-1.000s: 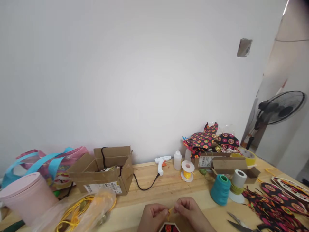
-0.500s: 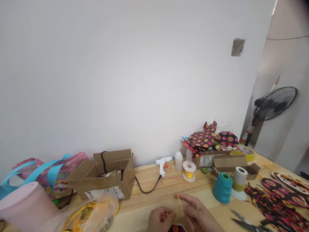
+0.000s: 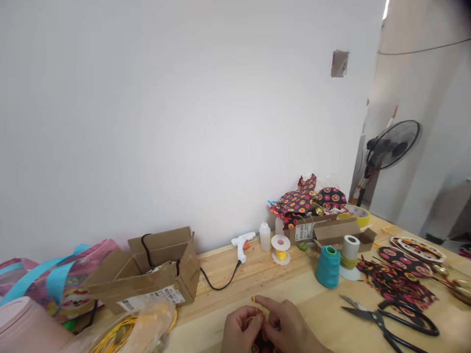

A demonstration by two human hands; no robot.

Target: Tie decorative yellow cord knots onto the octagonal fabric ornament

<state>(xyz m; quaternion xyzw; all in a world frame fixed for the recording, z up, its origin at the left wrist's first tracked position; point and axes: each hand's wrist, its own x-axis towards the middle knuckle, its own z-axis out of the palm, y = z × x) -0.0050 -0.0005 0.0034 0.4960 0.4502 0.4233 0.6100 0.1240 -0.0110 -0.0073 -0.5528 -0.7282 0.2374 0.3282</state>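
Both hands meet low in the middle of the head view. My left hand (image 3: 241, 329) is closed, its thumb and finger pinching a thin yellow cord (image 3: 255, 305). Against it lies my right hand (image 3: 285, 323), its index finger stretched out with the cord looped near the tip and its thumb pressed in on the strand. Below the fingers shows a dark patterned fabric piece (image 3: 262, 342) with red and orange motifs, partly hidden by the hands. Black-handled scissors (image 3: 379, 316) lie to the right with their blades apart.
Behind the hands are a white glue gun (image 3: 241, 245), a small bottle (image 3: 265, 237) and a yellow cord spool (image 3: 280, 250). A teal thread cone (image 3: 327, 267) stands at right near fabric scraps (image 3: 395, 282). At left are a cardboard box (image 3: 147, 284) and a pink bin (image 3: 29, 326).
The view has turned right and down, so more of the scissors shows. My right hand has come in against the left, and the cord between them is drawn closer.
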